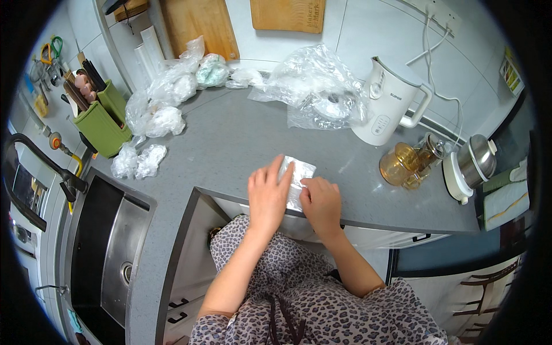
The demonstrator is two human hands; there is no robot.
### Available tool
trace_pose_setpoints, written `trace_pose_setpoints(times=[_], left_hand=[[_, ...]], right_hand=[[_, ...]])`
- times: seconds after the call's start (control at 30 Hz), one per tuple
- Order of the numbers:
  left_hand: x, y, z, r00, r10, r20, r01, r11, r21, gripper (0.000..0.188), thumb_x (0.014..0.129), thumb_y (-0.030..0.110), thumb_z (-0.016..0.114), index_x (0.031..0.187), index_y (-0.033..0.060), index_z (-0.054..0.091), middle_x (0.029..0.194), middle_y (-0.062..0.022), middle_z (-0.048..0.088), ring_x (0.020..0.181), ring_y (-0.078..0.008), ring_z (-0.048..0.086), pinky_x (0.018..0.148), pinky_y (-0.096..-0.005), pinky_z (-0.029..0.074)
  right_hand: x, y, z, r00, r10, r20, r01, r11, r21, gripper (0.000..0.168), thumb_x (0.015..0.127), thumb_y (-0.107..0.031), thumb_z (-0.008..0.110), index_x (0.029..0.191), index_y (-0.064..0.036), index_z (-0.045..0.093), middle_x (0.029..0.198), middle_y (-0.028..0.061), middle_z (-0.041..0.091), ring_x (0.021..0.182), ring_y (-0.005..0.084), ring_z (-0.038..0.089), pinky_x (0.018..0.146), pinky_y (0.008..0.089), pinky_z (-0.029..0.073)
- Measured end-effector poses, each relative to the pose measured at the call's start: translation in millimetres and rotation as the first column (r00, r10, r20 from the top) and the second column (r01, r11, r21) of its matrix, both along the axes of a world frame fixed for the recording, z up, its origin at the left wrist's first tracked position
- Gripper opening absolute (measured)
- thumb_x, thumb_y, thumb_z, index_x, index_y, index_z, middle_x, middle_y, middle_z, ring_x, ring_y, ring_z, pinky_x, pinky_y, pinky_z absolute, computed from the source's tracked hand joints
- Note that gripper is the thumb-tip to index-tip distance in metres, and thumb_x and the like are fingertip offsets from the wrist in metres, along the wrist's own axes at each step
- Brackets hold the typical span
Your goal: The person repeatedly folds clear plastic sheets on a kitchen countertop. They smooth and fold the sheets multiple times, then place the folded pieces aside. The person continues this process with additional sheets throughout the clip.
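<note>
A flattened, folded piece of clear plastic, seemingly a bag, lies on the grey countertop near its front edge. My left hand rests on its left side with the fingers spread over it. On the right side, my right hand has its fingers curled and its index finger and thumb at the plastic's edge; whether it pinches the plastic is unclear. Farther back lies a large crumpled clear plastic bag. Several crumpled plastic bags are heaped at the back left.
A white electric kettle, an amber glass teapot and a steel-and-white appliance stand on the right. A green knife holder stands left, behind the sink and black faucet. Wooden boards are at the wall.
</note>
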State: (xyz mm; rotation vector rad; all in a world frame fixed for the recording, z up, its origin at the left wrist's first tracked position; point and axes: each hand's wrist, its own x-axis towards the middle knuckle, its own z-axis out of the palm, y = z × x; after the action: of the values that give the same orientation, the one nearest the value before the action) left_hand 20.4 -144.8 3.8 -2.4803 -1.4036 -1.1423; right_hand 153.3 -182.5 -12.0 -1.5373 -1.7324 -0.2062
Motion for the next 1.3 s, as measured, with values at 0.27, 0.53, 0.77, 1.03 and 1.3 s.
trace_pose_setpoints(times=[0.27,0.53,0.77,1.03,1.3], left_hand=[[-25.2,34.1,-7.2,0.851,-0.480,-0.213,0.423,0.867,-0.265,0.046,0.088,0.011,0.052,0.134,0.0124,0.048,0.143,-0.0080,0.044,0.137,-0.0248,0.033,0.113,-0.0449,0.027],[-34.0,38.3,-4.8,0.826,-0.465,-0.317,0.387,0.879,-0.279,0.048,0.097,0.033,0.040,0.143,0.0182,0.039,0.150,-0.0075,0.033,0.141,-0.0242,0.024,0.116,-0.0465,0.014],[-34.2,39.9,-5.1,0.823,-0.466,-0.326,0.381,0.877,-0.292,0.050,0.099,0.037,0.035,0.143,0.0149,0.038,0.151,-0.0083,0.031,0.142,-0.0260,0.023,0.117,-0.0444,0.012],[-50.0,69.1,28.4,0.507,-0.253,0.824,0.840,0.357,-0.408,0.062,0.094,0.049,0.047,0.135,0.0027,0.048,0.127,-0.0090,0.058,0.125,-0.0200,0.045,0.109,-0.0336,0.027],[7.0,116.3,53.9,0.672,-0.124,0.730,0.720,0.341,-0.604,0.017,0.085,0.018,0.070,0.094,0.0037,0.070,0.076,0.0054,0.064,0.066,-0.0012,0.051,0.058,-0.0185,0.039]], right_hand=[[6.7,-1.3,-2.8,0.966,0.025,0.258,-0.011,0.999,-0.053,0.031,0.079,-0.009,0.062,0.109,-0.002,0.059,0.130,0.0163,0.050,0.125,0.0341,0.044,0.104,0.0568,0.031],[24.0,-21.3,18.7,0.887,0.438,0.149,-0.435,0.899,-0.056,0.038,0.077,-0.014,0.067,0.112,-0.004,0.059,0.124,0.0110,0.054,0.120,0.0315,0.049,0.103,0.0518,0.037],[33.9,-8.0,14.7,0.775,0.578,0.258,-0.584,0.810,-0.059,0.029,0.074,-0.013,0.068,0.101,-0.004,0.063,0.110,0.0064,0.061,0.108,0.0255,0.055,0.102,0.0455,0.042],[39.3,25.9,70.3,0.869,0.405,-0.285,-0.438,0.897,-0.061,0.014,0.082,-0.009,0.063,0.093,-0.001,0.064,0.080,0.0031,0.065,0.073,0.0148,0.062,0.071,0.0295,0.052],[84.4,96.0,85.2,0.451,0.217,-0.865,-0.533,0.843,-0.066,0.019,0.089,-0.015,0.063,0.099,0.001,0.063,0.080,0.0024,0.067,0.069,0.0050,0.058,0.059,0.0205,0.045]])
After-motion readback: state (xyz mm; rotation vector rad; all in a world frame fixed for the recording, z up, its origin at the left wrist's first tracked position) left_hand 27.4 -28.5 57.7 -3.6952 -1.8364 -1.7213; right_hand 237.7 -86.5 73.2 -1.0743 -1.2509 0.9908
